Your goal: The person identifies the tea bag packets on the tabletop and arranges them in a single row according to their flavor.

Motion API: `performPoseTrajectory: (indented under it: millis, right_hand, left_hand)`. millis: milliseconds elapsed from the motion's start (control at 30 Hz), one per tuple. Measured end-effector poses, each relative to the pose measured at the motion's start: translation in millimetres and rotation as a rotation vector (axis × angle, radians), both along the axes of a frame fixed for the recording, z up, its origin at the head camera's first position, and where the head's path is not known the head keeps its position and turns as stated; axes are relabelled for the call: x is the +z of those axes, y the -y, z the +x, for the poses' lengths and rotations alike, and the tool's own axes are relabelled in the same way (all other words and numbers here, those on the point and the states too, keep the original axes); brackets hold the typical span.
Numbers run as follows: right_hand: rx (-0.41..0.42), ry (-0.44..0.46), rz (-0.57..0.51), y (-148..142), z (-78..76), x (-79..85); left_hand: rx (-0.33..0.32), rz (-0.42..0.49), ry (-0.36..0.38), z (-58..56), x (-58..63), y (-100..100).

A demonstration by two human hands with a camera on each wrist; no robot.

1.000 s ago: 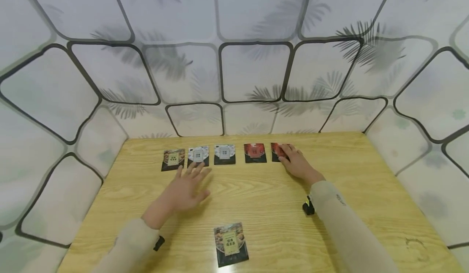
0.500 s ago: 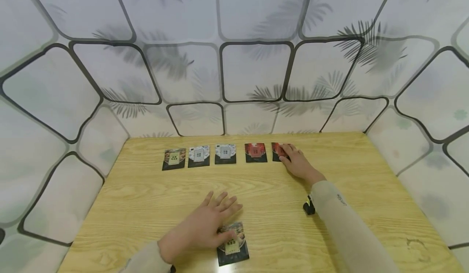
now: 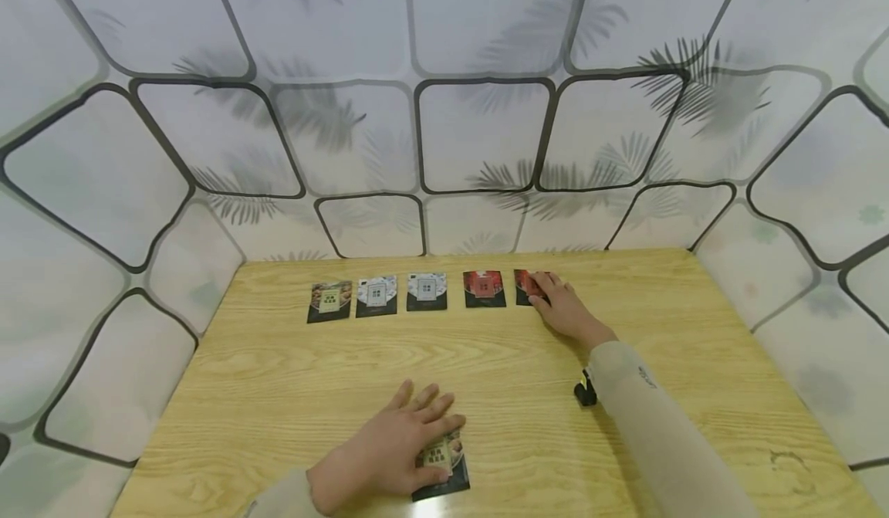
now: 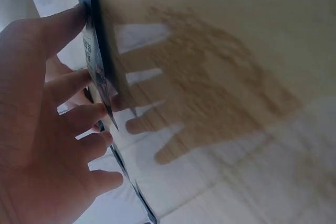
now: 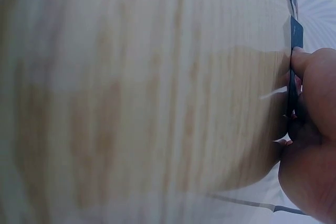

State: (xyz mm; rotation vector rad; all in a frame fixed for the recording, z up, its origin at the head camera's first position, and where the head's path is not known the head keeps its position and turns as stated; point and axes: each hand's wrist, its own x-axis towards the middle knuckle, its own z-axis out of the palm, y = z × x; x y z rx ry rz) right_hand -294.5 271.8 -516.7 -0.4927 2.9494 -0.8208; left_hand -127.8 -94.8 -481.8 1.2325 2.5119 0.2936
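Near the front of the table lies a flat black packet (image 3: 439, 455) with a food picture and a yellow-green label. My left hand (image 3: 392, 448) covers its left part, fingers spread. In the left wrist view the thumb touches one end of this packet (image 4: 95, 45), while the straight fingers reach over it. At the right end of the back row, the fingers of my right hand (image 3: 566, 311) rest on a red and black packet (image 3: 524, 290), partly hiding it. Its dark edge (image 5: 296, 32) shows beside the thumb in the right wrist view.
Along the back of the wooden table (image 3: 278, 394) stand in line another yellow-green labelled packet (image 3: 329, 302), two white and black packets (image 3: 376, 296) and another red and black one (image 3: 484, 289). Patterned fabric walls (image 3: 479, 136) enclose the table on three sides.
My left hand has come back from the row of packets toward the front and settled onto the yellow-green labelled packet there. The right hand has stayed on the red packet.
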Motion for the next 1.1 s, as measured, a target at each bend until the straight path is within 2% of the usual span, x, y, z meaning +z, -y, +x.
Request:
performPoseTrajectory:
  millis: [167,367,733,967,1100]
  right_hand:
    - [-0.006,0.011,0.004,-0.4,-1.5,-1.8]
    - [-0.016,0.064,0.007,-0.5,-2.3,-2.8]
    - [-0.011,0.064,0.008,-0.5,0.6,-0.7]
    - [-0.017,0.067,0.005,1.5,1.3,0.9]
    - [-0.017,0.055,0.007,1.7,1.1,0.8]
  left_hand:
    - [0.034,-0.007,-0.051,-0.8,-1.0,5.5]
    - [0.090,-0.010,-0.057,-3.6,1.0,12.1]
    - [0.160,0.015,-0.108,-11.0,1.7,24.3]
    - [0.217,0.059,-0.070,-15.7,-0.2,35.8]
    - [0.242,0.068,-0.093,-21.1,-0.2,42.8]
